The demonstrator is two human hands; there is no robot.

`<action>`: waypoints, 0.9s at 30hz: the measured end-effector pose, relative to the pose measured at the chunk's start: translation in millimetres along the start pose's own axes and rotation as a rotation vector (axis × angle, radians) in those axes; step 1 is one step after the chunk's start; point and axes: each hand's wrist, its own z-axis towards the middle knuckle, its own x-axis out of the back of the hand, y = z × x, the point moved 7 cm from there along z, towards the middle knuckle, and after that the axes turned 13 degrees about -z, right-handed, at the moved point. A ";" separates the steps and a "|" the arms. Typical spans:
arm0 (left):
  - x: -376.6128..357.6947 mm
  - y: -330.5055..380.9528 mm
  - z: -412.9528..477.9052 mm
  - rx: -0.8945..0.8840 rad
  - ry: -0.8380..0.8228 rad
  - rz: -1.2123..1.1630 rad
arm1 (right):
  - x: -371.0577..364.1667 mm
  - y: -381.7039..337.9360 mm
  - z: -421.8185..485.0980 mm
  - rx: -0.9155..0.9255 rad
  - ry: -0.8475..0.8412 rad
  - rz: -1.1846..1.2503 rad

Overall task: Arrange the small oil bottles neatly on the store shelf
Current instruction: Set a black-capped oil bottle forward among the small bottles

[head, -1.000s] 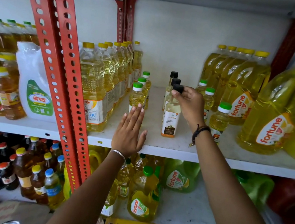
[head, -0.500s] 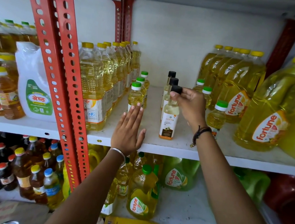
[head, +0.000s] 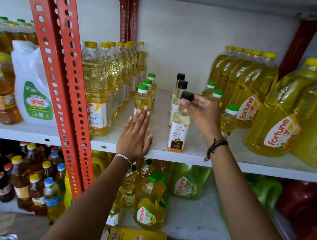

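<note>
A small coconut oil bottle (head: 179,131) with a black cap stands upright near the front of the white shelf (head: 169,155). My right hand (head: 203,114) pinches its cap and neck. Two more black-capped bottles (head: 181,86) line up behind it. To the left stands a row of three small green-capped oil bottles (head: 142,99). My left hand (head: 135,135) lies flat on the shelf, fingers together, fingertips just in front of the nearest green-capped bottle. Three other small green-capped bottles (head: 229,119) stand to the right, partly hidden by my right hand.
Tall yellow-capped oil bottles (head: 98,91) line the left side beside a red perforated upright (head: 63,65). Large Fortune oil jugs (head: 279,120) fill the right. Bare shelf lies between the two small-bottle rows. The lower shelf holds more bottles and jugs.
My right hand has drawn the front black-capped bottle slightly toward the shelf's front edge. My left hand has stayed flat on the shelf in about the same place.
</note>
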 end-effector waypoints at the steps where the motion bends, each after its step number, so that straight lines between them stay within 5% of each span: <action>1: -0.1 -0.4 0.0 0.001 0.000 -0.001 | 0.1 -0.5 -0.7 0.009 0.000 -0.005; 14: 2.1 0.6 -0.5 -0.002 0.009 -0.022 | -1.3 -3.1 -11.8 0.048 0.004 -0.020; 22: 39.6 -35.8 -16.9 0.059 0.155 0.042 | 14.7 -40.3 -57.3 0.310 0.440 -0.220; 27: 51.7 -62.4 -22.7 0.051 0.149 0.109 | -42.6 -60.2 -61.4 0.410 0.247 -0.099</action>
